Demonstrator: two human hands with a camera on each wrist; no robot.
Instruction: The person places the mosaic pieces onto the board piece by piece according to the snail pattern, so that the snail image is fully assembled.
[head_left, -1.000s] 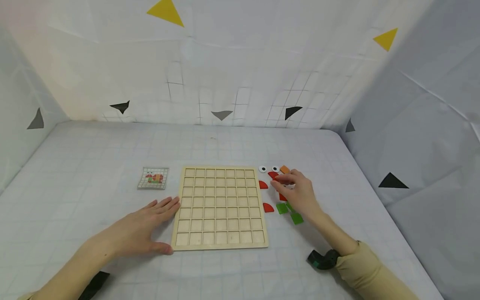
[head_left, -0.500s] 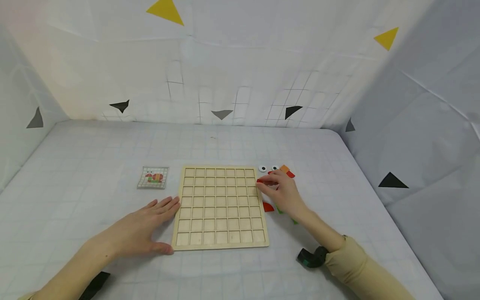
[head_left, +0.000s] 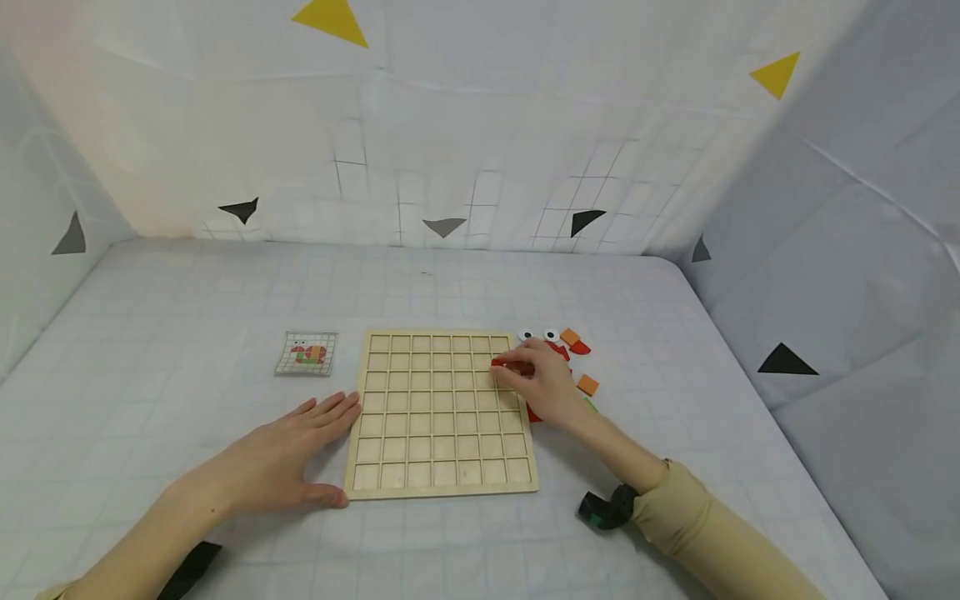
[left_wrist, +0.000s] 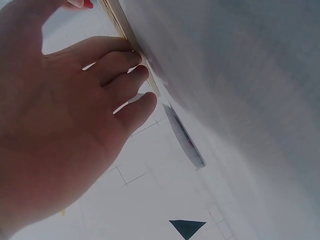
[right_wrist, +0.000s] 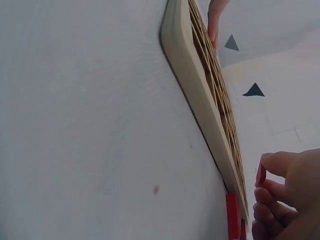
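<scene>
A square wooden grid board (head_left: 420, 427) lies on the white cloth, its cells bare where visible. My left hand (head_left: 281, 454) is spread flat at its left side, fingertips and thumb touching the edge. Over the board's upper right cells, my right hand (head_left: 549, 387) pinches a small red piece (right_wrist: 260, 172) between thumb and fingers. In the right wrist view the piece is apart from the grid. Its full outline is hidden by the fingers. Beneath and behind that hand lie a red quarter-round piece (head_left: 581, 347), orange squares (head_left: 588, 385) and round eye pieces (head_left: 552, 335), partly covered.
Left of the board lies a small picture card (head_left: 306, 353) with a gridded red, green and orange figure. A black wrist device (head_left: 606, 510) sits at my right wrist. White cloth walls (head_left: 480, 125) with yellow and dark triangles rise behind and beside the table.
My right hand has moved left from the loose pieces to above the board's right columns, carrying the red piece. Orange and red pieces it covered now show. The left hand has stayed put.
</scene>
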